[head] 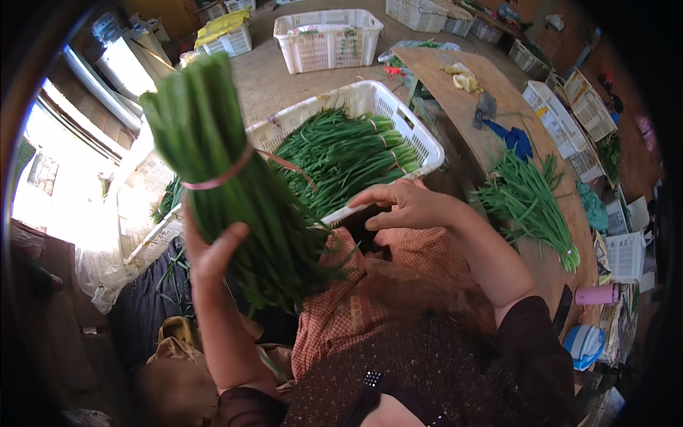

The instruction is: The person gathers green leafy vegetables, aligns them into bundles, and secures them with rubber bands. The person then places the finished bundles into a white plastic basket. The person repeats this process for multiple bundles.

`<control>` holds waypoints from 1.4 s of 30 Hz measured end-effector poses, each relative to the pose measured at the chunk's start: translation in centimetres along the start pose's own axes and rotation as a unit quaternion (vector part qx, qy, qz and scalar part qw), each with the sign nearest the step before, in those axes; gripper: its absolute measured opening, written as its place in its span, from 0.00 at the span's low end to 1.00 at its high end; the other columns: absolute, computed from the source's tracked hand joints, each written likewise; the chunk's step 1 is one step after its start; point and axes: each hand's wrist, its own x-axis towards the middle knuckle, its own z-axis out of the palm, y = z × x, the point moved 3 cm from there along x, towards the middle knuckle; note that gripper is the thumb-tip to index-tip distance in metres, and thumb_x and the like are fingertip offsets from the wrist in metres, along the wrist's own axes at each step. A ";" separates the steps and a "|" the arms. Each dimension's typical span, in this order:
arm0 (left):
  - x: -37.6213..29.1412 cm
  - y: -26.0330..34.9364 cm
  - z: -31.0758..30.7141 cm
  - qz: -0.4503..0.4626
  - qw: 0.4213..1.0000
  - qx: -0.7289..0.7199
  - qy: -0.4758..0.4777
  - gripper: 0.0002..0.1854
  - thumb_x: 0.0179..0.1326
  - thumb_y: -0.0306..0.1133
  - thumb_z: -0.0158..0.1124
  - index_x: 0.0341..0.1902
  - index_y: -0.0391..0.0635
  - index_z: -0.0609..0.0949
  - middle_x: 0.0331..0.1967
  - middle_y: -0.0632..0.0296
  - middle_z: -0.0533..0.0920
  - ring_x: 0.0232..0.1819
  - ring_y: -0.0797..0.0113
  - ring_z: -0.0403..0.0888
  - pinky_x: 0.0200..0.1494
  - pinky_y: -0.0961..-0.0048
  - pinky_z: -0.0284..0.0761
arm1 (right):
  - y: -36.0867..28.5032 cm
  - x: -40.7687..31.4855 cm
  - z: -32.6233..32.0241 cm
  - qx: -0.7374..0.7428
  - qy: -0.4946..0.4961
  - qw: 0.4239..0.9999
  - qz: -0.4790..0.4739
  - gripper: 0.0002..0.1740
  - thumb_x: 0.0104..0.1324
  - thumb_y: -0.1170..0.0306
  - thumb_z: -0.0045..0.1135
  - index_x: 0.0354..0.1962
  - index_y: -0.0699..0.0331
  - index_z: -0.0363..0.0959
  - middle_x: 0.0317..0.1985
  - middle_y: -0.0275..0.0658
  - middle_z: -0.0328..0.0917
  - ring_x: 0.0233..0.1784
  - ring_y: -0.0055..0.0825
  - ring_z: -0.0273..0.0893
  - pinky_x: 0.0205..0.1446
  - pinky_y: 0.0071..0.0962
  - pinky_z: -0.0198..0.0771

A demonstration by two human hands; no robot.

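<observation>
My left hand (211, 253) grips a thick bundle of green Chinese chives (213, 123), raised at the left with its cut ends up and its leaves hanging toward my lap. A pink band (221, 173) circles the bundle, its loose tail trailing to the right. Over my checked apron (341, 320), my right hand (405, 207) hovers with thumb and fingers apart, holding nothing. Just beyond it, a white plastic crate (352, 96) holds several banded chive bundles (341, 149) laid side by side.
To the right, a wooden table (512, 101) bears loose-leaved chives (528, 203), a blue cloth (509, 139) and a pink cylinder (596, 294). Another white crate (328, 48) stands on the floor ahead. A crate (155, 235) with greens sits at left beside clear plastic (101, 272).
</observation>
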 end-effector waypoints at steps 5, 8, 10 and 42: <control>2.3 5.2 -7.3 0.091 0.969 0.205 0.101 0.45 0.48 0.24 0.73 0.71 0.35 0.61 0.59 0.54 0.74 0.58 0.64 0.73 0.63 0.69 0.65 | 9.2 -1.6 -2.6 -0.191 0.018 0.964 0.183 0.20 0.63 0.57 0.64 0.40 0.66 0.79 0.37 0.39 0.84 0.41 0.27 0.80 0.47 0.28 0.74; 5.1 5.4 -8.4 0.130 0.933 0.310 0.129 0.46 0.48 0.28 0.76 0.72 0.36 0.62 0.62 0.52 0.72 0.61 0.62 0.71 0.65 0.68 0.64 | 13.4 -0.5 -5.7 -0.126 0.092 0.975 0.161 0.16 0.64 0.59 0.62 0.37 0.66 0.78 0.31 0.38 0.83 0.36 0.25 0.78 0.42 0.28 0.73; 7.0 4.1 -7.7 0.141 0.916 0.359 0.114 0.48 0.49 0.28 0.77 0.72 0.35 0.61 0.64 0.52 0.70 0.63 0.62 0.69 0.66 0.68 0.62 | 16.6 1.4 -7.6 -0.117 0.090 0.975 0.167 0.16 0.65 0.62 0.59 0.43 0.66 0.77 0.38 0.41 0.83 0.43 0.28 0.79 0.48 0.29 0.72; 33.8 -54.4 25.8 -0.022 0.749 0.607 -0.263 0.43 0.60 0.67 0.49 0.76 0.61 0.59 0.75 0.56 0.57 0.77 0.53 0.49 0.74 0.48 0.43 | 41.4 27.6 -19.6 -0.397 0.394 0.816 0.144 0.29 0.64 0.46 0.53 0.50 0.62 0.73 0.57 0.46 0.70 0.69 0.40 0.60 0.76 0.50 0.44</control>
